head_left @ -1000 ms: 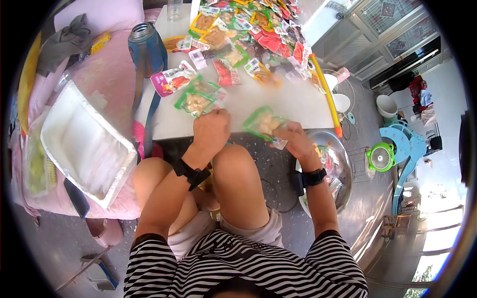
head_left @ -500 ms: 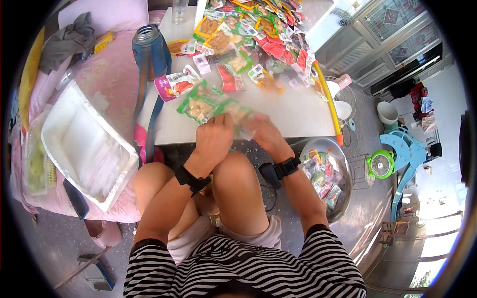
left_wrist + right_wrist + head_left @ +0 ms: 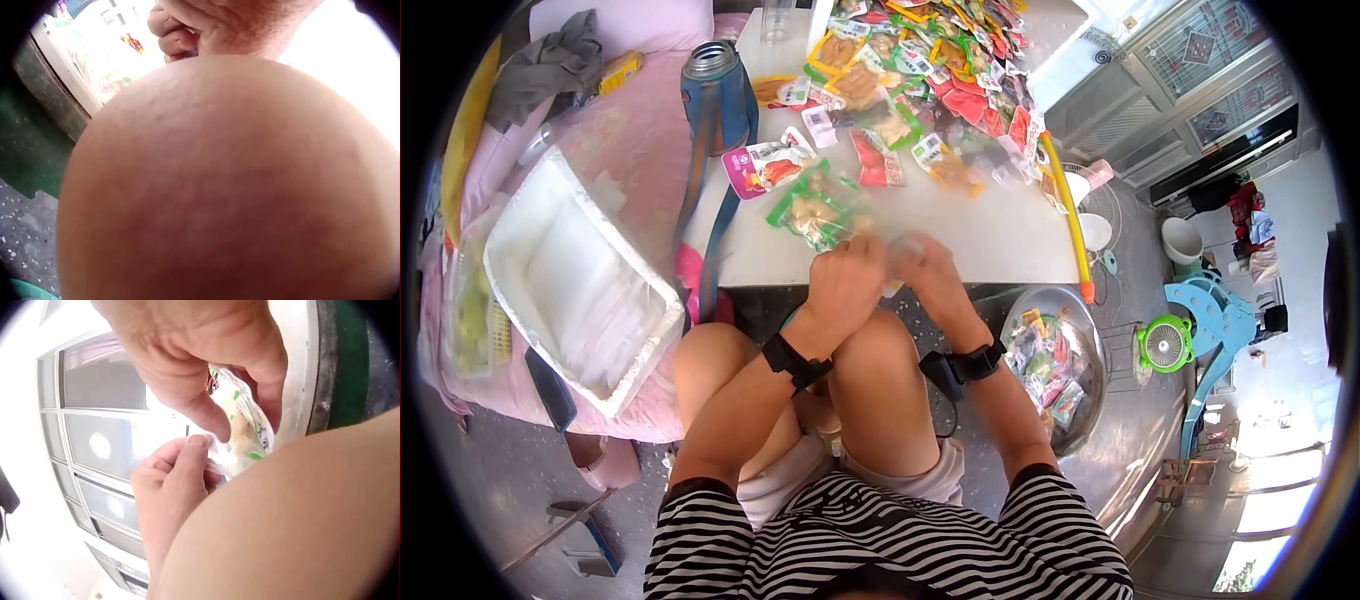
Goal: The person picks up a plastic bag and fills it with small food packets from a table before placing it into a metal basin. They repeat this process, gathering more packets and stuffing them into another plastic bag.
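Note:
In the head view the left hand (image 3: 846, 284) and right hand (image 3: 932, 282) meet at the table's near edge, above the knees. The right wrist view shows a small clear packet (image 3: 242, 439) with green marks and pale contents between them. The right hand (image 3: 206, 356) grips it from above between thumb and fingers, while the left hand (image 3: 174, 487) pinches its edge. In the left wrist view, the left hand (image 3: 215, 28) has curled fingers, and a knee covers most of the picture. A green-edged packet (image 3: 810, 208) lies on the table just beyond the left hand.
Many packets (image 3: 960, 90) are heaped at the table's far side. A blue flask (image 3: 718, 105) and a purple-white pouch (image 3: 765, 168) stand or lie at left. A metal basin (image 3: 1090, 400) of packets sits right; a white foam box (image 3: 585, 290) is left.
The right hand has moved left, bringing its green-edged packet from over the table's right part to the left hand. The left hand stays near the same place.

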